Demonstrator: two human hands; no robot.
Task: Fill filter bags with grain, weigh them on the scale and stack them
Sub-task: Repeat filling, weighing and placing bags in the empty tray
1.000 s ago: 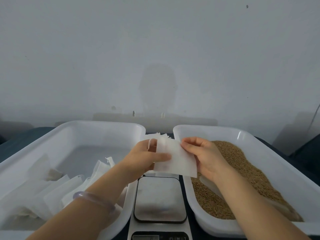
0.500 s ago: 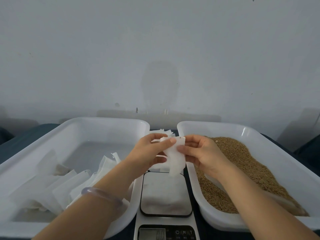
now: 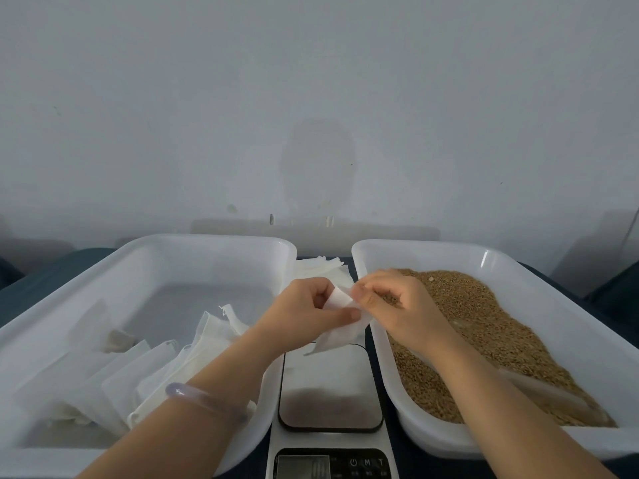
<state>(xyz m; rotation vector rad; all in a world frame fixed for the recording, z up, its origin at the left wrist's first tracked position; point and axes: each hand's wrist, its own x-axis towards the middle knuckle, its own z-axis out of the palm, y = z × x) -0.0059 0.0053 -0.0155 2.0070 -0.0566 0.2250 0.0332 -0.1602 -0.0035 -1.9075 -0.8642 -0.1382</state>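
Two hands at work: I see both held over the middle of my view, above the scale, each pinching the same empty filter bag.
Scale (image 3: 330, 385): nearest me, between the two trays, its platform bare, so a filled bag can go straight down on it; the display is too blurred to read.
Left hand (image 3: 304, 311): thumb and fingers clenched on the filter bag (image 3: 340, 326) at its upper edge; a pale bangle (image 3: 204, 401) sits on that wrist.
Right hand (image 3: 390, 305): fingertips nip the same edge from the other side, I judge to pull the mouth open for filling.
Left tray (image 3: 166, 250): white, holding bags (image 3: 145, 371) leaned in a loose row near my side, which looks like the stacking place.
Right tray (image 3: 494, 261): white, heaped with brown grain (image 3: 477, 326), just beside the right hand for scooping.
Spare bags (image 3: 320, 269): a flat white pile farthest off, between the trays, within easy reach.
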